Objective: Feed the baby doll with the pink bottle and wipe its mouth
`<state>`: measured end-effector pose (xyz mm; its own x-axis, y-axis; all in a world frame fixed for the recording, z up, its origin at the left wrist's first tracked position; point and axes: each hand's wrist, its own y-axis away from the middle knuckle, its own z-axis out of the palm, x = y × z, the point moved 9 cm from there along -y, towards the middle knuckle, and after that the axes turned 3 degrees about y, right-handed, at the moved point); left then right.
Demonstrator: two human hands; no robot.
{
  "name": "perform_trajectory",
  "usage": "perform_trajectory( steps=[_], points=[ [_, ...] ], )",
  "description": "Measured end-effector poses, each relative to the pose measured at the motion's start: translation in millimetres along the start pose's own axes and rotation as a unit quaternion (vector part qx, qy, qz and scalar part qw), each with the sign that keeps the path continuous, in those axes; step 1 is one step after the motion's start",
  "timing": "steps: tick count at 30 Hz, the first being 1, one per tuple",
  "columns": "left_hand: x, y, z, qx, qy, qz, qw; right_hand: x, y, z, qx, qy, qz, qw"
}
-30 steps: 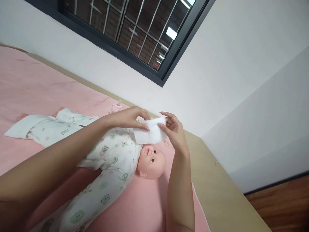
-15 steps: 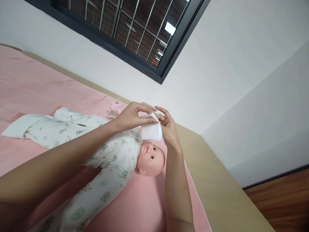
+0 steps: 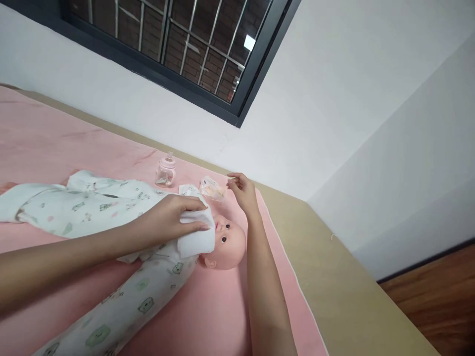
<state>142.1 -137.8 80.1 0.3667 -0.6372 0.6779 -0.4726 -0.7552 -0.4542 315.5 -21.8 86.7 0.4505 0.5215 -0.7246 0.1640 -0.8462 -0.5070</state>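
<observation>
A baby doll (image 3: 232, 247) in a white bear-print outfit lies on its back with its head to the right. My left hand (image 3: 181, 217) pinches a folded white cloth (image 3: 196, 240) between thumb and fingers, over the doll's neck and chin. Part of the doll's mouth area is hidden behind the cloth. Beyond the doll's head, my right hand (image 3: 243, 193) is raised with loosely curved fingers and holds nothing I can see. Just left of its fingertips lies a small clear plastic packet (image 3: 212, 189) with something pale orange inside.
A pink baby bottle (image 3: 166, 170) stands upright behind the doll. Pink sheeting (image 3: 211, 311) covers the surface, with a bare wooden strip (image 3: 315, 267) along the right edge. White wall (image 3: 282, 138) and a dark-framed barred window (image 3: 237, 111) rise behind.
My left hand has brought the white cloth down and left to the doll's chin. My right hand has come away from the cloth. The plastic packet now shows, and the view has shifted slightly.
</observation>
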Motion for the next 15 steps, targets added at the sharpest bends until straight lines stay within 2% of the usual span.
perform_trajectory(
  steps=[3, 7, 9, 12, 15],
  points=[
    [-15, 4, 17, -0.023, -0.058, -0.006, 0.998, 42, -1, 6, -0.007, 0.033, 0.033, 0.999],
    [-13, 5, 35, -0.042, -0.134, 0.030, 0.990, 98, 6, 14, -0.030, 0.079, 0.088, 0.993],
    [-7, 6, 44, -0.050, -0.181, 0.069, 0.980, 119, 13, 18, -0.044, 0.107, 0.111, 0.987],
    [2, 9, 51, -0.048, -0.238, 0.133, 0.961, 141, 23, 21, -0.063, 0.154, 0.135, 0.977],
    [4, 8, 45, -0.034, -0.247, 0.147, 0.957, 151, 29, 23, -0.072, 0.165, 0.141, 0.973]
  ],
)
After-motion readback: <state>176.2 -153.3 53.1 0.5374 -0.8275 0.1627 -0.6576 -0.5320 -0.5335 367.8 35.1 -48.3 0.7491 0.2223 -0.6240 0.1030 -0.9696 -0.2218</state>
